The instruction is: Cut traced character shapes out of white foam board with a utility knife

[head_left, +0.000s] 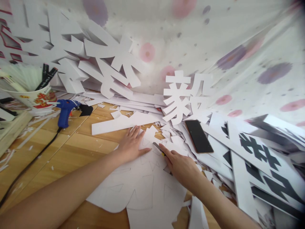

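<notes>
A white sheet [143, 187] with pencil outlines lies on the wooden table, its edges cut in curves and notches. My left hand [132, 144] rests flat on its upper left part, fingers spread and thumb pointing right. Closed round a craft knife [157, 146] with a bit of yellow on it, my right hand [179, 163] is at the sheet's upper right. The knife's metal blade points up and left, close to my left thumb. Whether the blade tip touches the sheet cannot be made out.
A blue glue gun [65, 113] with a black cord lies left, by a tub [35, 98] of glue sticks and markers. A phone [199, 136] sits on scraps at right. White cut-out characters [177, 95] stand against the flowered curtain [147, 19]. Printed sheets [259, 152] pile up right.
</notes>
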The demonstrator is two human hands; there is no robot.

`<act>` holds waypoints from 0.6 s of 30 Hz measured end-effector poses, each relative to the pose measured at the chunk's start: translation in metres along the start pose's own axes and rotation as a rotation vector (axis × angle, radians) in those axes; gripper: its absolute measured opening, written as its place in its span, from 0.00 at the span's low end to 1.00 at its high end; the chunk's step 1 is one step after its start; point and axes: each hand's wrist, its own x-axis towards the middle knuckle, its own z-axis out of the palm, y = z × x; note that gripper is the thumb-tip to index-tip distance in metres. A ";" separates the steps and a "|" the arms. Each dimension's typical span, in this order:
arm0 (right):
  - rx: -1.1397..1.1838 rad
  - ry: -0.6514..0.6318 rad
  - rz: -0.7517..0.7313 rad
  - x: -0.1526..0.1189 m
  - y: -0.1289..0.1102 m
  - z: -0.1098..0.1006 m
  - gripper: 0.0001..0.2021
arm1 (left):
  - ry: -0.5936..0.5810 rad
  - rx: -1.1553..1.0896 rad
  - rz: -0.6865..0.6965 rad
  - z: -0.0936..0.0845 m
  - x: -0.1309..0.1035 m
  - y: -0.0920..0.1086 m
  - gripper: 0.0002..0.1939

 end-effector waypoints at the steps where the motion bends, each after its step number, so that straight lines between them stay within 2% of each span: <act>1: -0.018 0.009 -0.011 0.000 0.001 0.000 0.25 | -0.002 0.000 -0.001 0.000 0.000 0.000 0.43; 5: -0.112 0.006 -0.077 0.002 0.003 -0.005 0.27 | -0.012 -0.001 -0.013 0.001 0.000 0.000 0.42; 9: -0.165 -0.051 -0.158 0.004 0.003 -0.020 0.30 | -0.033 -0.003 -0.024 0.001 0.001 -0.001 0.42; 13: -0.199 -0.111 -0.181 0.007 0.001 -0.034 0.32 | -0.057 0.003 -0.024 0.001 0.003 -0.001 0.43; 18: -0.247 -0.166 -0.185 0.006 -0.002 -0.039 0.36 | -0.080 -0.004 -0.041 0.001 0.004 -0.001 0.44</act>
